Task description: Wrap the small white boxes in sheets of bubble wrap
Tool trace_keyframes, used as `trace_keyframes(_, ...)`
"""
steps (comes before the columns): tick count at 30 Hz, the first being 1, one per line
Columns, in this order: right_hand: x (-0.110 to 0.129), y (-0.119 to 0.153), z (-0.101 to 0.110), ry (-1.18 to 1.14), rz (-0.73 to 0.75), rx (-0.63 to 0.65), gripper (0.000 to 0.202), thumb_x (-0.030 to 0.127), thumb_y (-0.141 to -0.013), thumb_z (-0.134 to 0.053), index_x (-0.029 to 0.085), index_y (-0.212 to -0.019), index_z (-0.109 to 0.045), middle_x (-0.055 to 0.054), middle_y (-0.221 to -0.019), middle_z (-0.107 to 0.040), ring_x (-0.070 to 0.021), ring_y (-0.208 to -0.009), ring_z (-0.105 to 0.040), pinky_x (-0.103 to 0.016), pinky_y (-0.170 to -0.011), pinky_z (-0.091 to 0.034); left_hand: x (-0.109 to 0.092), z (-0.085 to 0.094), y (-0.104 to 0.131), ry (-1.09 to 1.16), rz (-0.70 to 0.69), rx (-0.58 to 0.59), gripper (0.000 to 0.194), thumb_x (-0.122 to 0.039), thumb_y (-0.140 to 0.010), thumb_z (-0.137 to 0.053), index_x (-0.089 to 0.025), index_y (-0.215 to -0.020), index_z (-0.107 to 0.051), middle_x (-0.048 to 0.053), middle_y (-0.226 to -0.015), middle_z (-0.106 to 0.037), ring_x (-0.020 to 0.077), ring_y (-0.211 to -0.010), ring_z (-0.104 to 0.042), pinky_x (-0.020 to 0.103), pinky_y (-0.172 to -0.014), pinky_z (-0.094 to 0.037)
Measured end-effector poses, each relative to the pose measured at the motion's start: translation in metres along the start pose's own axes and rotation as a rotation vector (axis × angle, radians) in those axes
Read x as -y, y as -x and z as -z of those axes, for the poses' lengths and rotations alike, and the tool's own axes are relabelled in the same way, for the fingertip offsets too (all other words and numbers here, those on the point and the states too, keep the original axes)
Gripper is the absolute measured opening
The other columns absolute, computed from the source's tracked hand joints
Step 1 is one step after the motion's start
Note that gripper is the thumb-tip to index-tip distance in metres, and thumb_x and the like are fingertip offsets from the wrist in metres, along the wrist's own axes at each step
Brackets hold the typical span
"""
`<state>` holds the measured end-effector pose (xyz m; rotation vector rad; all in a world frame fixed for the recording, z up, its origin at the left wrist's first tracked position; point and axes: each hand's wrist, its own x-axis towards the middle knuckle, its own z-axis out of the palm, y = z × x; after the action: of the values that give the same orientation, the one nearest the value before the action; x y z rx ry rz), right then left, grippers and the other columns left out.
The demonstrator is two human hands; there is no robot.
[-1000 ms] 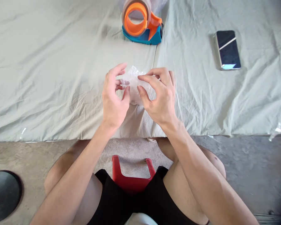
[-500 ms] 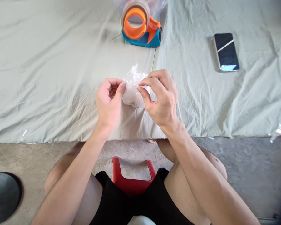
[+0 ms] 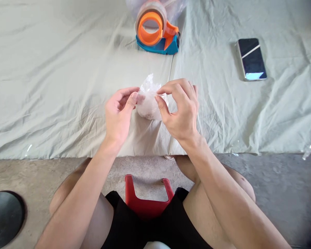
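Note:
A small, crumpled clear plastic bag point(image 3: 149, 109) with whitish contents sits near the table's front edge, its gathered top pointing up. My left hand point(image 3: 120, 112) pinches the bag's left side between thumb and fingers, some fingertips showing through the film. On the other side, my right hand point(image 3: 181, 107) has thumb and index finger closed together on the plastic at the bag's upper right. The other fingers of my right hand are curled above.
A blue and orange tape dispenser point(image 3: 168, 46) stands beyond the bag, before a larger plastic bag point(image 3: 175, 8). A phone point(image 3: 252, 60) lies at the right on the cloth-covered table point(image 3: 67, 69). Below are a red stool point(image 3: 147, 207) and a dark round object point(image 3: 5, 214).
My right hand has shifted slightly right, and the gap between the hands is a little wider. My left fingers have straightened somewhat behind the film. The whole view has shifted slightly.

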<state>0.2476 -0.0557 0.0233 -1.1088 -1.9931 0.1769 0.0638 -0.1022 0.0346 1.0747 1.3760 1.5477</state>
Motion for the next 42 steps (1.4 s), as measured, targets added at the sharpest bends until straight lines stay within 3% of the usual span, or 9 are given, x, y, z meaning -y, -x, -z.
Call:
trace_keyframes(5, 0.004, 0.001, -0.003, 0.008, 0.078, 0.030, 0.032, 0.046, -0.122, -0.047, 0.038, -0.133, -0.076, -0.008, -0.127, -0.077, -0.0330, -0.120, -0.073, -0.055, -0.109, -0.055, -0.003, 0.001, 0.003, 0.022, -0.038, -0.019, 0.014, -0.041, -0.109, -0.083, -0.029, -0.104, -0.081, 0.001, -0.092, -0.083, 0.0199, -0.092, -0.083, 0.038, -0.093, -0.069)
trace_keyframes(10, 0.014, -0.001, -0.008, 0.091, 0.151, 0.017, 0.035, 0.048, -0.124, -0.045, 0.040, -0.126, -0.080, -0.005, -0.117, -0.081, -0.0289, -0.108, -0.074, -0.053, -0.104, -0.058, -0.008, 0.003, 0.004, 0.002, -0.049, -0.012, 0.011, -0.038, -0.107, -0.086, -0.029, -0.108, -0.081, 0.000, -0.096, -0.085, 0.0209, -0.095, -0.086, 0.039, -0.095, -0.071)
trace_keyframes(15, 0.019, -0.002, -0.011, 0.141, 0.218, -0.091, 0.032, 0.045, -0.123, -0.051, 0.039, -0.111, -0.080, -0.003, -0.107, -0.081, -0.0265, -0.099, -0.074, -0.049, -0.094, -0.058, -0.012, 0.008, 0.003, -0.020, -0.002, -0.048, 0.018, -0.043, -0.105, -0.090, -0.031, -0.112, -0.080, -0.002, -0.087, -0.086, 0.0243, -0.096, -0.088, 0.041, -0.088, -0.070)
trace_keyframes(18, 0.017, -0.002, -0.013, 0.118, 0.168, -0.029, 0.035, 0.046, -0.123, -0.047, 0.038, -0.107, -0.078, -0.004, -0.108, -0.079, -0.0286, -0.103, -0.074, -0.052, -0.098, -0.057, -0.015, 0.009, 0.002, -0.011, 0.028, -0.036, 0.022, -0.044, -0.101, -0.094, -0.033, -0.112, -0.077, -0.003, -0.086, -0.087, 0.0258, -0.094, -0.089, 0.043, -0.083, -0.070)
trace_keyframes(24, 0.013, -0.006, -0.012, 0.019, 0.108, 0.150, 0.039, 0.049, -0.124, -0.040, 0.034, -0.116, -0.076, -0.007, -0.118, -0.079, -0.0322, -0.115, -0.073, -0.056, -0.106, -0.055, -0.019, 0.007, 0.000, -0.023, -0.002, -0.059, 0.019, -0.037, -0.102, -0.093, -0.035, -0.109, -0.076, -0.004, -0.085, -0.087, 0.0256, -0.086, -0.088, 0.044, -0.084, -0.070)
trace_keyframes(29, 0.013, -0.009, -0.003, 0.031, 0.162, 0.101, 0.035, 0.051, -0.125, -0.047, 0.034, -0.113, -0.076, -0.005, -0.114, -0.083, -0.0284, -0.105, -0.077, -0.050, -0.097, -0.057, -0.020, 0.008, 0.000, -0.020, 0.050, -0.017, 0.034, -0.052, -0.098, -0.096, -0.035, -0.120, -0.078, -0.001, -0.092, -0.090, 0.0325, -0.102, -0.091, 0.046, -0.085, -0.071)
trace_keyframes(33, 0.012, -0.009, 0.001, 0.038, 0.166, 0.120, 0.033, 0.047, -0.124, -0.052, 0.033, -0.106, -0.076, -0.003, -0.109, -0.084, -0.0271, -0.101, -0.077, -0.051, -0.099, -0.057, -0.022, 0.009, 0.003, -0.050, 0.026, -0.032, 0.028, -0.048, -0.099, -0.096, -0.034, -0.119, -0.082, 0.000, -0.090, -0.089, 0.0326, -0.100, -0.091, 0.048, -0.087, -0.071)
trace_keyframes(42, 0.013, -0.009, 0.000, -0.024, 0.115, 0.264, 0.044, 0.052, -0.126, -0.034, 0.033, -0.114, -0.072, -0.007, -0.118, -0.079, -0.0298, -0.111, -0.075, -0.056, -0.111, -0.058, -0.015, 0.008, -0.001, -0.045, 0.034, -0.020, 0.028, -0.044, -0.097, -0.097, -0.035, -0.117, -0.079, -0.002, -0.082, -0.086, 0.0314, -0.094, -0.090, 0.047, -0.085, -0.071)
